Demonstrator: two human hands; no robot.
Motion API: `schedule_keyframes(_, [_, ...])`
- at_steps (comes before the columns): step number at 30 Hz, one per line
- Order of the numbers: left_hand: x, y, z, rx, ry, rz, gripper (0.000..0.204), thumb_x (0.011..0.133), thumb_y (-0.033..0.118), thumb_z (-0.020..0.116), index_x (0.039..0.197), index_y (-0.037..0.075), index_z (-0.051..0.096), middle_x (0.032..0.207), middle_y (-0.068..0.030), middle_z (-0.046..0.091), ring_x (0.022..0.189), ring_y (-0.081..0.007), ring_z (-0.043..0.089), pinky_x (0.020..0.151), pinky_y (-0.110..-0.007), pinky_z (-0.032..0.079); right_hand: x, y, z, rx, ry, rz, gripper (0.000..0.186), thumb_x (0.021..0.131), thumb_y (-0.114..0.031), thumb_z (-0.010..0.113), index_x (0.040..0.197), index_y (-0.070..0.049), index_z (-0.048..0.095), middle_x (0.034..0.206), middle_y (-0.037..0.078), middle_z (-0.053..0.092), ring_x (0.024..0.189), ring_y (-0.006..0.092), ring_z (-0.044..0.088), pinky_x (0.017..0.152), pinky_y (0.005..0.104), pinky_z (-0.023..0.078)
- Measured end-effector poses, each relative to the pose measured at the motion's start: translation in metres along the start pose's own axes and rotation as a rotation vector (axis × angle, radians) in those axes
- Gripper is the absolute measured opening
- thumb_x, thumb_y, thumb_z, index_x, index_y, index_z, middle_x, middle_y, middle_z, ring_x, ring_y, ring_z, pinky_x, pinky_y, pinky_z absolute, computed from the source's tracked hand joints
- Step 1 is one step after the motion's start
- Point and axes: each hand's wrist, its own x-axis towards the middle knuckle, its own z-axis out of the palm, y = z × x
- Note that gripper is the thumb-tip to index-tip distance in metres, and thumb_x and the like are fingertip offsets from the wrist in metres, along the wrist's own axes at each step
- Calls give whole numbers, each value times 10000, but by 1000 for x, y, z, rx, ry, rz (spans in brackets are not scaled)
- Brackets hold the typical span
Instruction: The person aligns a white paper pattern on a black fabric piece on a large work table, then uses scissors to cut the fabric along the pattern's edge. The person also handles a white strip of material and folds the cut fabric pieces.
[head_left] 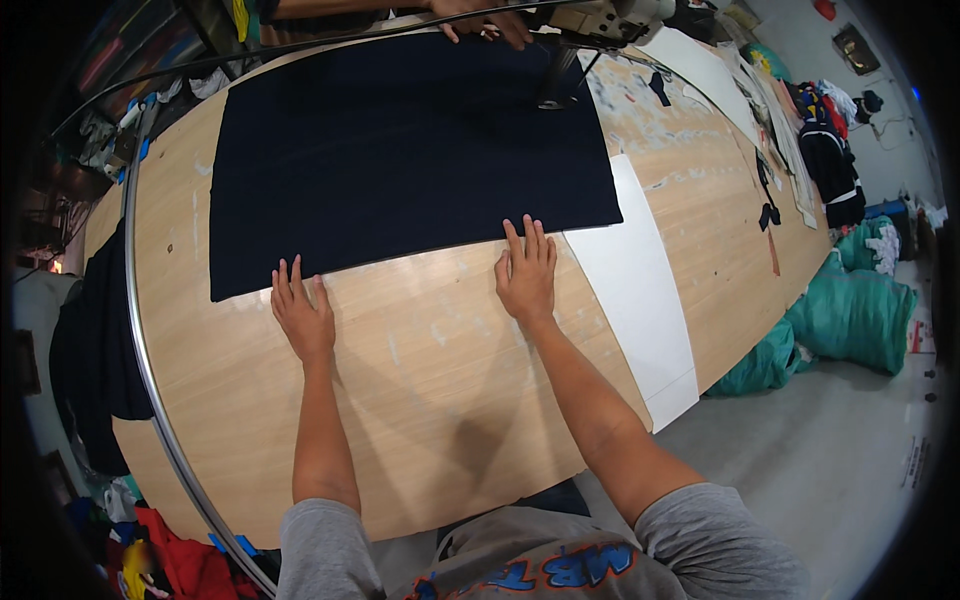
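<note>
The wide, pale wooden desk carries a flat, dark navy rectangular cloth, which lies just far of both hands. The left hand and the right hand are open, fingers a little apart, with fingertips touching the near edge of cloth.

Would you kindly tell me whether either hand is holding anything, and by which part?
Nothing appears held: the left hand and right hand only rest fingertips on the near edge of the dark cloth.
</note>
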Motion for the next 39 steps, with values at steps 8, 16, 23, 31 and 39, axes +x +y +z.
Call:
schedule_keyframes(8, [4,-11,0,31,56,100,459,1091,325,531,1499,114,546,1593,-136,472,1520,-320,359,1253,-483,255,1,-3,5,51,63,-42,572,1011,-217,553,1570,-124,470,1648,217,381,1560,375,310,1257,595,243])
schedule_keyframes(16, [108,-61,9,-6,55,-21,588,1123,460,397,1587,101,429,1628,-144,427,1529,-335,346,1252,-516,218,14,40,-11,201,23,-1,595,991,-177,593,1572,-147,469,1625,229,402,1529,417,338,1233,605,251])
schedule_keyframes(23, [108,-80,38,265,-83,-109,677,1124,576,272,1681,192,262,1764,-73,179,1627,-296,132,1296,-533,97,-12,159,-39,-198,49,384,595,1087,-307,474,1653,-198,328,1711,232,234,1592,423,189,1269,625,129])
schedule_keyframes(31, [38,-117,2,287,-115,-242,692,1122,587,271,1693,201,213,1769,-80,153,1629,-301,115,1299,-530,84,-75,307,-73,-293,-2,315,568,1113,-291,443,1661,-206,325,1729,173,240,1599,376,211,1277,594,157])
schedule_keyframes(39, [-86,-141,-48,313,-145,-446,678,1131,561,255,1696,193,189,1775,-64,119,1633,-283,87,1308,-515,88,-24,311,-109,-26,86,253,412,1063,-176,536,1443,-19,571,1419,247,618,1340,417,556,1127,466,445])
